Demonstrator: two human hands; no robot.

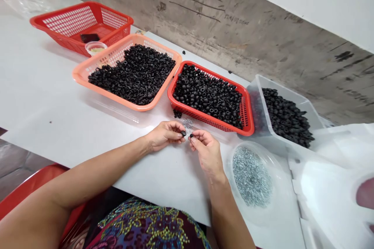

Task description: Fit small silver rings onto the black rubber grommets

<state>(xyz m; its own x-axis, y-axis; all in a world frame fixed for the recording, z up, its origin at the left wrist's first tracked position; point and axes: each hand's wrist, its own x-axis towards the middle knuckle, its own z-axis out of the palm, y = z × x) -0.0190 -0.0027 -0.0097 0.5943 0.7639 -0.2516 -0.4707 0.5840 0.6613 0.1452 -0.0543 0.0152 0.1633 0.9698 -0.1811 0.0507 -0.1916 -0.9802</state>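
My left hand (165,135) pinches a small black cap-like part (183,133), whose end has a shiny spot. Just to its right, my right hand (205,146) holds a smaller black piece (191,135) between thumb and fingertips. A narrow gap separates the two parts. Right behind the fingertips lies a little heap of small silvery bits (187,123) on the white table, and a few black pieces (177,114) rest beside the red basket (248,122). That basket is full of round, hollow black parts (209,95).
An orange basket (78,74) holds many small black rings. Behind it are a red basket (128,24) and a small tub (96,48). To the right stand a clear bin (263,114) of black parts and a round container (273,155) of silvery pieces. A wall (263,46) bounds the table.
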